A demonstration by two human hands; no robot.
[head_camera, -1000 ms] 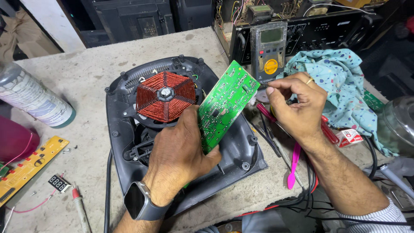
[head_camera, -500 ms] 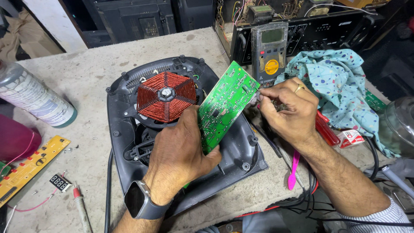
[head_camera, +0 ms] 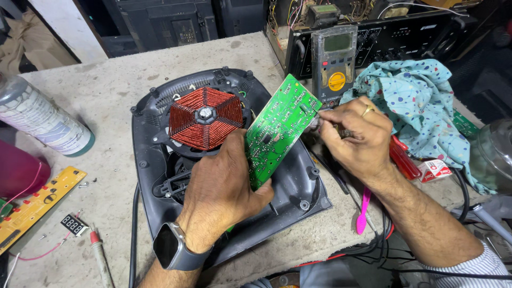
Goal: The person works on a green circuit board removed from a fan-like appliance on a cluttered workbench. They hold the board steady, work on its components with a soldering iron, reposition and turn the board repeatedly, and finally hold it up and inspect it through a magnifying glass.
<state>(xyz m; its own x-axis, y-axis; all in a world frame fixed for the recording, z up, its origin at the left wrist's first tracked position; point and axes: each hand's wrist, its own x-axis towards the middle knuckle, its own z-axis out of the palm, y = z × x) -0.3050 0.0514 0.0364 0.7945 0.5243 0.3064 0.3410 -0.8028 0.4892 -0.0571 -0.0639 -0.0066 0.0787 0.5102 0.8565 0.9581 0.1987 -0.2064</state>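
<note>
Probing the green board over the opened cooker

Above the dark cooker shell (head_camera: 224,160), your left hand (head_camera: 221,197) grips the green circuit board (head_camera: 280,130) tilted; your right hand (head_camera: 354,133) pinches a thin tool at its top edge. Hold both steady. The tool's tip is hidden.

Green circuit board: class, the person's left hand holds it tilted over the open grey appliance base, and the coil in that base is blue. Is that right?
Not quite. The head view shows the coil is copper-red, not blue. The rest stands: the left hand holds the green circuit board tilted over the open grey appliance base.
</note>
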